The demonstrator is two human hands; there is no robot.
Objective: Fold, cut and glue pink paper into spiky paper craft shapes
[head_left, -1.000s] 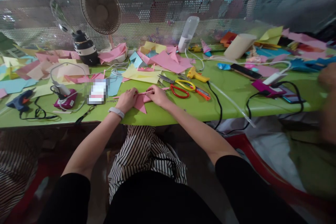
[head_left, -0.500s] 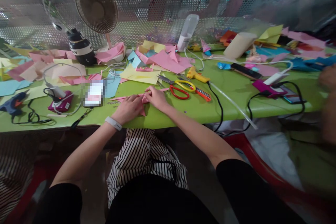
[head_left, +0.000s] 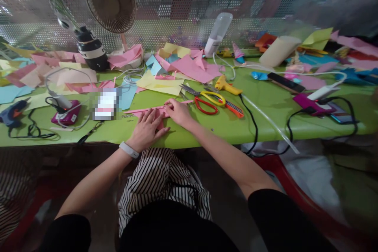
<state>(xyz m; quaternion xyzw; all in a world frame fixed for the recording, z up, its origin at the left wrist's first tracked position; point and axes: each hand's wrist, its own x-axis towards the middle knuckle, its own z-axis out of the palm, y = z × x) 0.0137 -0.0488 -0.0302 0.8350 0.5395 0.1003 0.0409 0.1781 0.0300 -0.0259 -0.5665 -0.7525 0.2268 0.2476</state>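
Observation:
My left hand (head_left: 148,128) lies palm down near the table's front edge, its fingers spread over a folded piece of pink paper (head_left: 161,125). A long thin edge of that paper sticks out to the left and right of both hands. My right hand (head_left: 179,113) is closed, thumb and fingertips pinching the paper beside the left fingers. The hands hide much of the paper's middle. Just right of the right hand are scissors (head_left: 206,105) with one red and one yellow handle. A cutter with an orange handle (head_left: 234,109) lies partly beneath them.
A yellow glue gun (head_left: 228,85) and a clear glue stick (head_left: 270,124) lie to the right. A phone (head_left: 105,104), a purple power adapter (head_left: 67,114) and a dark glue gun (head_left: 14,114) are leftward. Coloured papers (head_left: 195,69), a fan (head_left: 110,2) and a bottle (head_left: 218,33) stand behind.
My left fingers have spread apart and the thumb has moved out toward the front edge. The right hand still pinches the paper. The view has shifted slightly.

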